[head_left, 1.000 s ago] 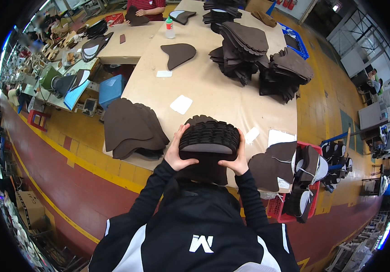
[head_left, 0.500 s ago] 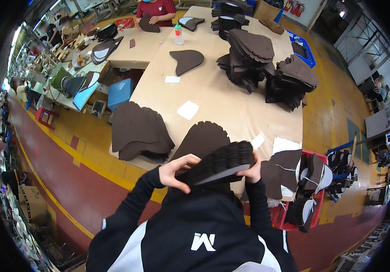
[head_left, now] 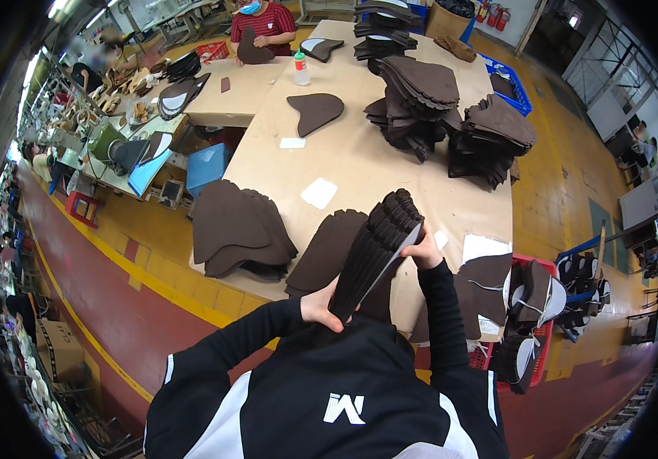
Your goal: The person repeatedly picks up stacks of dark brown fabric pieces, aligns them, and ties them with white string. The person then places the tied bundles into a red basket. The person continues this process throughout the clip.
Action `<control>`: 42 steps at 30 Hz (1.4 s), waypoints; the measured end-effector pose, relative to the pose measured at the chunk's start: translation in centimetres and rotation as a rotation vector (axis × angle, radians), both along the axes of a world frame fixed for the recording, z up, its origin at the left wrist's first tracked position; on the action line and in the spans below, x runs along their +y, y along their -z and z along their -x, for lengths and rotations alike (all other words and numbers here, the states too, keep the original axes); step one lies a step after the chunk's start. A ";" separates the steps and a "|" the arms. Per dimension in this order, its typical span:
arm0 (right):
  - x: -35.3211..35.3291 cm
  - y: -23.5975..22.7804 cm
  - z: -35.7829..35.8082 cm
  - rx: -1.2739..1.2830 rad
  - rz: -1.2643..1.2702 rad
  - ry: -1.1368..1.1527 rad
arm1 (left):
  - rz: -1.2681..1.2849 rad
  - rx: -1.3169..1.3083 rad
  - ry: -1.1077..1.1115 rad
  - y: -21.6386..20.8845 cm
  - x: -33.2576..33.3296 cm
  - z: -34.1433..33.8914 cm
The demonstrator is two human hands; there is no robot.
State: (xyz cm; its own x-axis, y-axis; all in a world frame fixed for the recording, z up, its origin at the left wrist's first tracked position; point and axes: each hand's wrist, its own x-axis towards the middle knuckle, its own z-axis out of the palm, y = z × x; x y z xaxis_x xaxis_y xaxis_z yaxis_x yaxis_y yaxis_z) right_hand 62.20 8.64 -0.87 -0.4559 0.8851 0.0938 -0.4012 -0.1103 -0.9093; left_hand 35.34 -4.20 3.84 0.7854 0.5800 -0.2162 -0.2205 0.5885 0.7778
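Between my hands I hold a thick stack of dark brown cut pieces [head_left: 371, 252], tilted, with its layered edges facing up and a pale face on its right side. My left hand [head_left: 320, 307] grips its lower end close to my body. Near the upper end, my right hand [head_left: 425, 249] is closed on its right side. Beneath and left of it, more brown pieces with a scalloped edge [head_left: 320, 256] lie on the table [head_left: 413, 199]. A neat pile of smooth-edged brown pieces [head_left: 238, 226] sits at the table's left corner.
Tall brown stacks [head_left: 421, 88] stand at the far right of the table. A bottle [head_left: 301, 70] and white cards [head_left: 319, 193] lie farther in. A red basket [head_left: 545, 336] of bundled pieces stands at right. Across the table a person [head_left: 264, 27] holds a brown piece.
The stack in my hands has swung from nearly level to steeply tilted, its far end rising. My left hand has shifted right and my right hand has moved up.
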 end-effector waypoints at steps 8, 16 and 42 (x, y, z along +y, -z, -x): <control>-1.1 -4.0 3.7 -0.328 -0.244 0.131 | -0.223 0.258 -0.424 2.5 -1.6 -1.4; -9.2 -10.8 6.4 -0.288 0.015 0.222 | -0.223 0.286 -0.638 4.2 -2.9 -3.3; -9.8 -12.6 7.1 -0.702 -0.326 0.796 | -0.180 0.210 -0.662 4.2 -3.5 -3.9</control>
